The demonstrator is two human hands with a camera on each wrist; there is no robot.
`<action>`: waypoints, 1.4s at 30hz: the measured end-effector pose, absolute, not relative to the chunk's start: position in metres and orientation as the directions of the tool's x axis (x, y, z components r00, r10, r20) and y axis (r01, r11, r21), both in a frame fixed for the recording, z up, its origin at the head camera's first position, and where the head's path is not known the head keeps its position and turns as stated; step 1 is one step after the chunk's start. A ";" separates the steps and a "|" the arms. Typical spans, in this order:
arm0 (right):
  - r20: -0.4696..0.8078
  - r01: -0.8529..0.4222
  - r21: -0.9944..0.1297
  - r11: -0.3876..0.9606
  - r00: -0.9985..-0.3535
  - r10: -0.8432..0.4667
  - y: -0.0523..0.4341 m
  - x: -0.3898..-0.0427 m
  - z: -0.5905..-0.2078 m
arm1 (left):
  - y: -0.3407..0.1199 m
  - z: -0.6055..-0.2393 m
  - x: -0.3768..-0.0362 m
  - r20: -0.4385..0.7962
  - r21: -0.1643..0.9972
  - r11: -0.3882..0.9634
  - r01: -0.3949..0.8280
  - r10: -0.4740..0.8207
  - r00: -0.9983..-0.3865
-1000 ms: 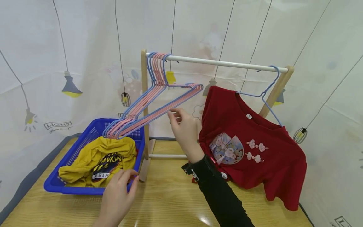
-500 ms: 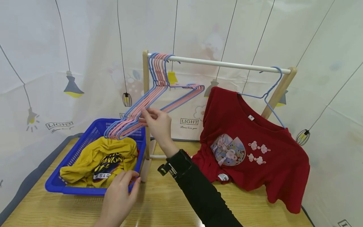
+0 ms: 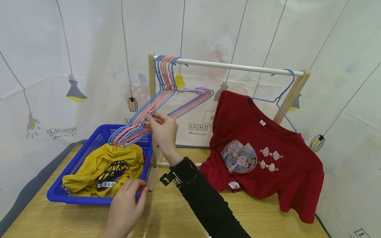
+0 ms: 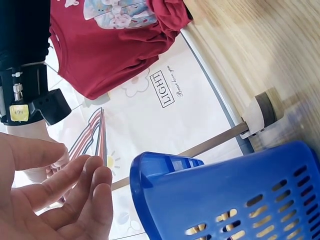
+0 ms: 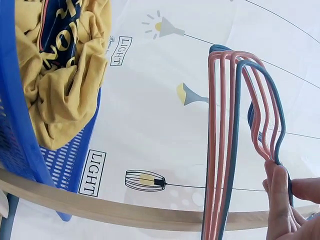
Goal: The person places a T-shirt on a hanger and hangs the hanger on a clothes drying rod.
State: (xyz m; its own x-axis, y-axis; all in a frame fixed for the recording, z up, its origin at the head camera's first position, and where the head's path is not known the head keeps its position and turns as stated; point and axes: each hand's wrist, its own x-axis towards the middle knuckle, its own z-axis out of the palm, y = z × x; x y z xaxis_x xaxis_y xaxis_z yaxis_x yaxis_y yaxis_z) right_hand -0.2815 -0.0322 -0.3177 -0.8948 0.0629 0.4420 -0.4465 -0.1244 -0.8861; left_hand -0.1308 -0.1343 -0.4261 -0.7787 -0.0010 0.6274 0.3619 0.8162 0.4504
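Several pink and blue clothes hangers (image 3: 157,102) hang bunched at the left end of the rack's white bar (image 3: 220,63). My right hand (image 3: 163,132) pinches the sloping arm of the front blue hanger (image 5: 280,107) between thumb and fingers; the other hangers lie close against its fingertips. My left hand (image 3: 126,205) hovers by the near right corner of the blue basket (image 3: 86,199), fingers loosely bent, holding nothing. A yellow printed shirt (image 3: 107,168) lies crumpled in that basket. On a blue hanger at the bar's right end hangs a red T-shirt (image 3: 268,132), its lower left part resting on the table.
Wooden posts (image 3: 293,96) hold up the bar at both ends, with a lower white rod (image 3: 166,164) near the table (image 3: 166,211). Behind the rack stands a pale curtain (image 3: 98,39) printed with lamps. Something red shows at the basket's right inner side.
My right hand has moved left, away from the red T-shirt's side, and taken hold at the hangers. My left hand has stayed by the basket.
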 end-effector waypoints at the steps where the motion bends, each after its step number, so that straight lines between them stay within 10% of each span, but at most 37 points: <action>1: 0.448 -0.453 -0.883 -0.124 -0.892 0.061 -0.032 -0.280 -0.318 | -0.134 -0.426 -0.131 0.629 0.449 0.816 0.364 0.001 -0.777; 21: 0.514 -0.508 -0.838 -0.198 -0.858 0.027 0.001 -0.269 -0.296 | -0.136 -0.424 -0.130 0.618 0.464 0.809 0.362 -0.002 -0.786; 42: 0.317 -0.230 -0.917 -0.325 -0.916 -0.245 0.106 -0.217 -0.264 | -0.129 -0.427 -0.131 0.640 0.450 0.807 0.383 0.007 -0.768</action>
